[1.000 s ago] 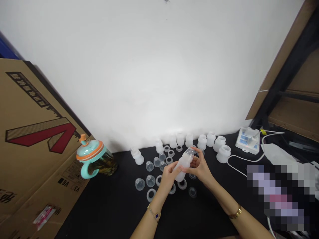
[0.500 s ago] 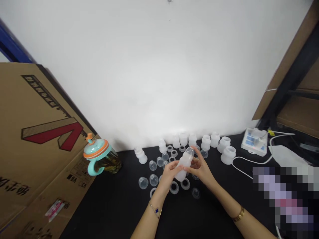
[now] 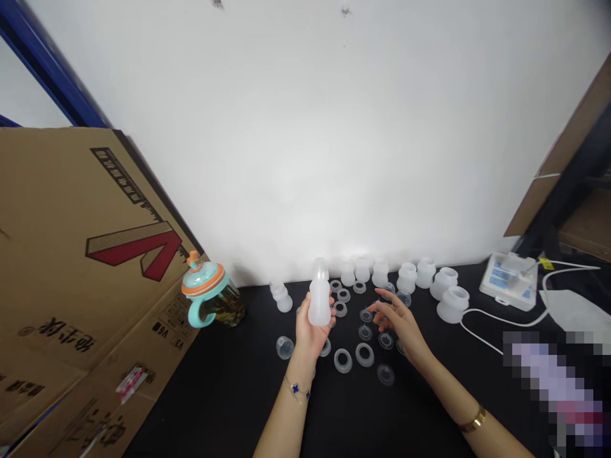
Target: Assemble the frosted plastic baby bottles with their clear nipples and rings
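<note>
My left hand (image 3: 311, 327) is wrapped round a white baby bottle (image 3: 319, 302) with a clear cap on top, held upright over the table. To its right, my right hand (image 3: 397, 321) hangs with fingers apart and nothing in them, just over some clear nipples (image 3: 365, 332). White collar rings (image 3: 342, 360) lie in front of the bottle and behind it. Left of my left wrist rests a clear cap (image 3: 285, 347). Several open white bottle bodies (image 3: 407, 278) stand along the wall, and another capped bottle (image 3: 281, 297) stands at the left.
A teal and orange lidded jug (image 3: 212, 292) stands by the large cardboard box (image 3: 128, 267) at the left. On the right are a white case (image 3: 508, 281) with blue compartments, a white cable (image 3: 496, 313) and a blurred-out patch. A white wall (image 3: 334, 140) bounds the black table (image 3: 229, 388).
My right hand has let go of the bottle and moved right. My left hand now holds it alone, more upright and further left. The view has shifted slightly.
</note>
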The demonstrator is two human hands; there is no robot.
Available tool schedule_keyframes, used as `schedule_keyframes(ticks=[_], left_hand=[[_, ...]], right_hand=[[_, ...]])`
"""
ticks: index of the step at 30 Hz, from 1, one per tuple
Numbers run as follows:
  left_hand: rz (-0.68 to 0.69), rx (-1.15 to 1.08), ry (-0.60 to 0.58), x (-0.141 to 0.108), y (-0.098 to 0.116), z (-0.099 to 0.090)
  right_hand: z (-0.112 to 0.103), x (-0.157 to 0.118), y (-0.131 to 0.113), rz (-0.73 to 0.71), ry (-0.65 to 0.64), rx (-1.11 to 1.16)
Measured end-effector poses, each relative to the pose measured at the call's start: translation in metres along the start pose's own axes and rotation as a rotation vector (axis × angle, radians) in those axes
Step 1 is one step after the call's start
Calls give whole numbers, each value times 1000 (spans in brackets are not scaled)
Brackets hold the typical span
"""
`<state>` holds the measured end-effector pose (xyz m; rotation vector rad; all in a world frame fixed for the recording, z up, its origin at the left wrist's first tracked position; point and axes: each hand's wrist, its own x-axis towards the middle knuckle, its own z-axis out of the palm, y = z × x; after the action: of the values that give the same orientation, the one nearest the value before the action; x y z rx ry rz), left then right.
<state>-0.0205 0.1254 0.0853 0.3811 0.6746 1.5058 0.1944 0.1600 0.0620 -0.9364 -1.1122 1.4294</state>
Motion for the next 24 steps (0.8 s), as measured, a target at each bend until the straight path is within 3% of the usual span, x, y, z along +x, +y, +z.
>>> schedule_keyframes(ticks=[3,8,14,18,24], left_hand=[[121,115,31,1,-3,0],[471,389,16,3,4,-5],[989,646,446,5,44,-27],[1001,703,700,10,72,-57],[762,1132,1013,11,93,-96]], right_hand=[[2,-2,-2,1,-7,-23],[2,-3,-5,-17,-11,-44],[0,-3,-5,-2,-2,-50],[-2,0,-1,-1,-2,-64],[-4,2,2,9,-4,-81]])
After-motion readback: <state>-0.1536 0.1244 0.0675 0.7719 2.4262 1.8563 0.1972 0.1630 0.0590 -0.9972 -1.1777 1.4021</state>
